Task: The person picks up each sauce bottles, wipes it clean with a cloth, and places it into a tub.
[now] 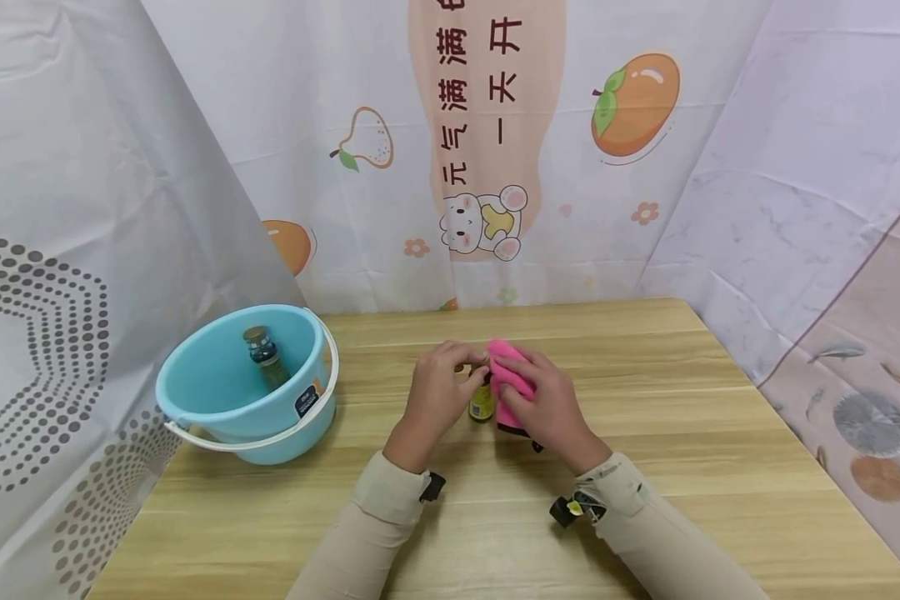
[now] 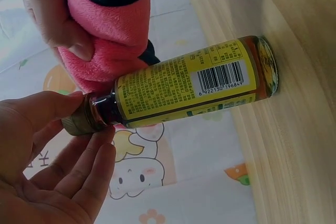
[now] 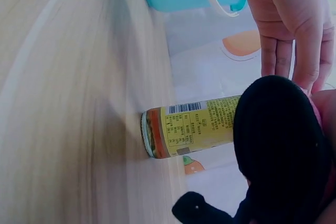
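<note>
A glass bottle (image 1: 482,404) with a yellow label stands upright on the table. My left hand (image 1: 438,383) pinches its gold screw cap (image 2: 79,121) between thumb and fingers. The barcode side of the label faces the left wrist view. In my right hand (image 1: 546,398) is a pink plush cloth (image 1: 510,375) with black trim, gripped and bunched close against the bottle's upper side. A black end (image 3: 283,135) of this cloth hides the bottle's top in the right wrist view, and a small black tab (image 3: 197,208) sticks out below it.
To the left on the wooden table (image 1: 390,500) stands a light blue bucket (image 1: 217,425) with a white handle. Inside it leans a dark bottle (image 1: 268,358) with a brownish cap. A printed curtain (image 1: 375,217) hangs behind the table's back edge.
</note>
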The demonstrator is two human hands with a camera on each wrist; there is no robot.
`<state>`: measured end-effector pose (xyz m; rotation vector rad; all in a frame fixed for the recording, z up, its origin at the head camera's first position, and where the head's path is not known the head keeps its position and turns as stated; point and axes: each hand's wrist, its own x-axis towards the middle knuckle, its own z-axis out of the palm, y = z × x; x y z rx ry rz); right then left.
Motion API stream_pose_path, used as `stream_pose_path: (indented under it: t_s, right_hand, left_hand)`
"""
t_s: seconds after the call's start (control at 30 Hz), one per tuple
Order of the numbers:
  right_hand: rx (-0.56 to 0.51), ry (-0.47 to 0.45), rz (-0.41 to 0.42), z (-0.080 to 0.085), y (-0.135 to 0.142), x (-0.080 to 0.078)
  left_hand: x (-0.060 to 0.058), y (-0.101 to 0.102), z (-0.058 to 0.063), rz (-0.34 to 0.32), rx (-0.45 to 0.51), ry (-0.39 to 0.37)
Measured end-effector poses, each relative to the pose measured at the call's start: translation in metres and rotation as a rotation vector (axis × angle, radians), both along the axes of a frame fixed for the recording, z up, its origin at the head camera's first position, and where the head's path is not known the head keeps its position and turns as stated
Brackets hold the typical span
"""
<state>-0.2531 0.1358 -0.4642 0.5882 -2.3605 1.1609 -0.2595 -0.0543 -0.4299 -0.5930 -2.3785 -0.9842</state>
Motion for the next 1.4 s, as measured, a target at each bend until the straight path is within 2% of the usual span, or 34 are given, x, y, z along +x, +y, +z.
stream_pose_path:
  t_s: [0.3, 0.53, 0.63, 0.87, 0.97, 1.13, 1.4]
  right_hand:
    - [-0.064, 0.055, 0.013, 0.002, 0.001, 0.001]
    - [-0.076, 0.114, -0.016, 0.004, 0.005, -0.003]
    - [-0.084, 0.124, -0.028, 0.005, 0.007, -0.004]
    - [-0.092, 0.109, -0.063, 0.005, 0.012, -0.007]
    - [-0.094, 0.102, -0.07, 0.005, 0.013, -0.006]
    - [-0.091, 0.104, -0.083, 0.007, 0.014, -0.006]
    - [-0.108, 0.119, -0.075, 0.007, 0.013, -0.007]
  left_hand:
    - [0.0, 0.001, -0.002, -0.003, -0.002, 0.017]
    - [-0.003, 0.005, -0.005, 0.002, -0.033, 0.096]
    - [-0.004, 0.005, -0.005, 0.003, -0.007, 0.109]
    - [-0.002, -0.003, -0.003, -0.03, 0.102, 0.052]
    - [0.001, -0.008, 0.005, -0.043, 0.131, 0.054]
    - [0.002, -0.019, 0.03, -0.059, 0.161, 0.062]
    - [0.002, -0.044, 0.064, -0.025, 0.124, 0.054]
